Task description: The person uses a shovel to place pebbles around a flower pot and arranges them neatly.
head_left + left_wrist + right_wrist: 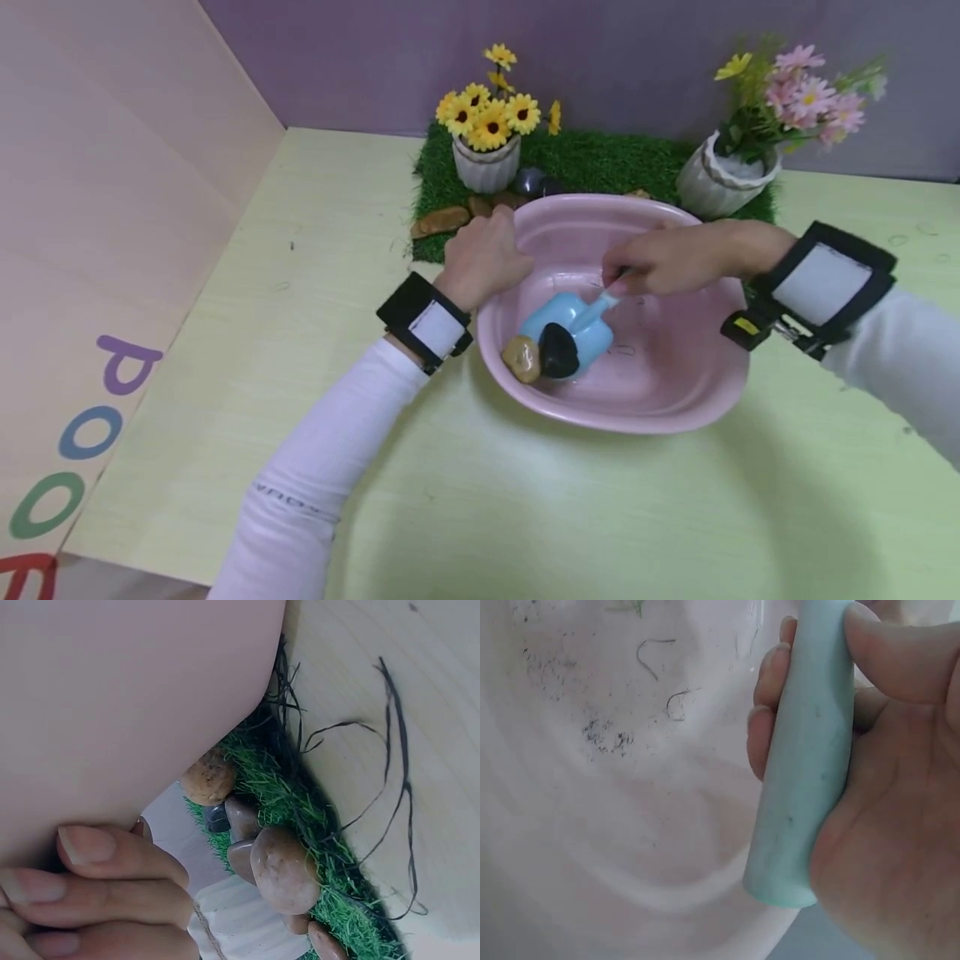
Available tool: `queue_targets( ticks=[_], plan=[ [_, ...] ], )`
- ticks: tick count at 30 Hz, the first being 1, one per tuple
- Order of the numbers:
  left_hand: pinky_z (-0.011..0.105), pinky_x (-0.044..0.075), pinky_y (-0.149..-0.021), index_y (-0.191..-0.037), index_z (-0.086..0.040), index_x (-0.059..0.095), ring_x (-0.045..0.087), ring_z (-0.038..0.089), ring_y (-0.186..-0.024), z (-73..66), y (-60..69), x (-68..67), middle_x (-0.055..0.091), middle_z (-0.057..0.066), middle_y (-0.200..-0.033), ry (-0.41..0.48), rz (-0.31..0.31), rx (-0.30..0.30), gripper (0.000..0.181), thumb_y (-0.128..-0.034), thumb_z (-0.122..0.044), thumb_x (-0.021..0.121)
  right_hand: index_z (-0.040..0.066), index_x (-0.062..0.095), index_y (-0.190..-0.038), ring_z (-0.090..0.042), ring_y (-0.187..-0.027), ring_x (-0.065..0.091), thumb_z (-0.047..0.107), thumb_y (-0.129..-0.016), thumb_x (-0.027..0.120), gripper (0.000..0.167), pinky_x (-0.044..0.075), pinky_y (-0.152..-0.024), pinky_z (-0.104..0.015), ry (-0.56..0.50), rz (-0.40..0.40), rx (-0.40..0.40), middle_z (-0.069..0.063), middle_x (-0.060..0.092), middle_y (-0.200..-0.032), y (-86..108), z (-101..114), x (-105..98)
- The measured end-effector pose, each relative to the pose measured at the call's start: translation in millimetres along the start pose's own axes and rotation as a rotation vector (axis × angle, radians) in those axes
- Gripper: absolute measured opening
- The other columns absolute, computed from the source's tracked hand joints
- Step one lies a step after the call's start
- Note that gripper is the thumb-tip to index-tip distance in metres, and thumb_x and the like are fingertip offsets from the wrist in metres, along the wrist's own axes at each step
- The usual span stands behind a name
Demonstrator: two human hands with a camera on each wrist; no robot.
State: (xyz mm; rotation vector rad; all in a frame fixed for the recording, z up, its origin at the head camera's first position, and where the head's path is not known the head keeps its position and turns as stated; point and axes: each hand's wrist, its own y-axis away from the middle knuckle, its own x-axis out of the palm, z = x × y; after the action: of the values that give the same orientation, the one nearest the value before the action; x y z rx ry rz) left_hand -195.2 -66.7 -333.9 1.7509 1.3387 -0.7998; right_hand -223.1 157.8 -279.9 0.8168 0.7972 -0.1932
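A pink plastic basin [675,367] stands on the pale table. My left hand [483,258] grips its left rim, and in the left wrist view the fingers [127,900] curl against the outside wall. Inside the basin, my right hand [667,258] holds a light blue toy shovel [592,337] by its handle [806,757]. The shovel's blade points down and left. A black stone [558,350] lies at the blade, and a tan stone [523,358] sits beside it near the basin's left wall. Whether the tan stone touches the blade cannot be told.
Behind the basin lies a mat of artificial grass [615,158] with several brown stones [442,221] and a dark stone [529,182]. A pot of yellow flowers [487,162] and a tilted pot of pink flowers [723,179] stand there. Dark specks and thin strands [656,660] dot the basin floor.
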Motion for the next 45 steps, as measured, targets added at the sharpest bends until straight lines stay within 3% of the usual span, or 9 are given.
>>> queue_targets(
  ticks=[10, 16, 25, 29, 31, 34, 37, 41, 45],
  plan=[
    [0.03, 0.054, -0.047, -0.123, 0.0, 0.051, 0.066, 0.021, -0.063, 1.1, 0.6, -0.2, 0.061, 0.012, -0.084, 0.003, -0.008, 0.015, 0.042, -0.0873, -0.021, 0.059, 0.02, 0.063, -0.102, -0.01, -0.072, 0.052, 0.025, -0.101, 0.053, 0.012, 0.045, -0.064, -0.025, 0.029, -0.03, -0.066, 0.0, 0.062, -0.091, 0.1, 14, 1],
    [0.03, 0.053, -0.047, -0.123, 0.0, 0.051, 0.066, 0.021, -0.064, 0.9, 0.3, 0.5, 0.062, 0.011, -0.084, 0.011, -0.001, 0.008, 0.042, -0.0867, -0.021, 0.059, 0.02, 0.062, -0.106, -0.01, -0.081, 0.054, 0.027, -0.102, 0.051, 0.013, 0.048, -0.071, -0.026, 0.014, -0.02, -0.068, 0.0, 0.063, -0.097, 3.7, 10, 2],
    [0.029, 0.053, -0.046, -0.124, 0.0, 0.051, 0.066, 0.021, -0.063, -0.4, -0.4, -0.6, 0.062, 0.012, -0.085, -0.006, 0.0, -0.006, 0.044, -0.0872, -0.023, 0.059, 0.019, 0.058, -0.111, -0.018, -0.1, 0.056, 0.031, -0.104, 0.045, 0.019, 0.048, -0.088, -0.032, -0.11, -0.019, -0.021, -0.003, 0.06, -0.107, 21.5, -1, -3],
    [0.029, 0.053, -0.046, -0.124, 0.0, 0.051, 0.065, 0.021, -0.062, -0.6, 0.3, -1.2, 0.062, 0.012, -0.083, -0.004, -0.001, -0.001, 0.043, -0.0867, -0.021, 0.059, 0.018, 0.057, -0.119, -0.019, -0.106, 0.056, 0.035, -0.104, 0.045, 0.025, 0.049, -0.09, -0.036, -0.156, -0.024, 0.042, -0.005, 0.058, -0.116, 28.4, -6, -9],
    [0.029, 0.053, -0.046, -0.124, 0.001, 0.05, 0.065, 0.021, -0.062, -0.8, 0.7, -1.4, 0.062, 0.012, -0.083, -0.001, 0.001, 0.0, 0.044, -0.086, -0.02, 0.059, 0.018, 0.055, -0.122, -0.019, -0.105, 0.056, 0.037, -0.104, 0.044, 0.029, 0.05, -0.088, -0.036, -0.154, -0.024, 0.079, -0.006, 0.058, -0.117, 30.6, -9, -15],
    [0.029, 0.053, -0.047, -0.125, 0.0, 0.05, 0.065, 0.02, -0.063, -1.0, 0.9, -1.4, 0.062, 0.012, -0.085, -0.005, -0.001, -0.001, 0.049, -0.0897, -0.033, 0.061, 0.017, 0.054, -0.125, -0.019, -0.098, 0.056, 0.036, -0.105, 0.042, 0.03, 0.049, -0.082, -0.036, -0.134, -0.039, 0.106, -0.007, 0.059, -0.112, 32.7, -14, -23],
    [0.029, 0.054, -0.047, -0.127, 0.001, 0.05, 0.066, 0.02, -0.064, -1.5, 0.7, -0.9, 0.062, 0.013, -0.086, -0.003, -0.003, -0.001, 0.054, -0.0919, -0.039, 0.061, 0.014, 0.053, -0.128, -0.019, -0.101, 0.056, 0.035, -0.106, 0.038, 0.033, 0.049, -0.087, -0.043, -0.11, -0.064, 0.108, -0.006, 0.061, -0.113, 35.3, -21, -32],
    [0.029, 0.054, -0.048, -0.133, 0.001, 0.047, 0.067, 0.021, -0.065, -2.6, 0.3, -1.2, 0.063, 0.014, -0.088, -0.006, 0.009, -0.021, 0.052, -0.0916, -0.027, 0.061, 0.012, 0.052, -0.132, -0.022, -0.113, 0.057, 0.035, -0.106, 0.036, 0.038, 0.047, -0.096, -0.053, -0.097, -0.111, 0.111, -0.006, 0.062, -0.123, 38.2, -30, -42],
    [0.029, 0.055, -0.051, -0.135, 0.0, 0.046, 0.067, 0.021, -0.067, -2.6, 0.1, -1.7, 0.064, 0.014, -0.093, 0.0, 0.031, -0.044, 0.054, -0.0893, -0.023, 0.064, 0.013, 0.053, -0.13, -0.021, -0.108, 0.056, 0.039, -0.106, 0.035, 0.04, 0.047, -0.091, -0.045, -0.074, -0.14, 0.15, -0.006, 0.061, -0.121, 39.1, -36, -53]
  ],
)
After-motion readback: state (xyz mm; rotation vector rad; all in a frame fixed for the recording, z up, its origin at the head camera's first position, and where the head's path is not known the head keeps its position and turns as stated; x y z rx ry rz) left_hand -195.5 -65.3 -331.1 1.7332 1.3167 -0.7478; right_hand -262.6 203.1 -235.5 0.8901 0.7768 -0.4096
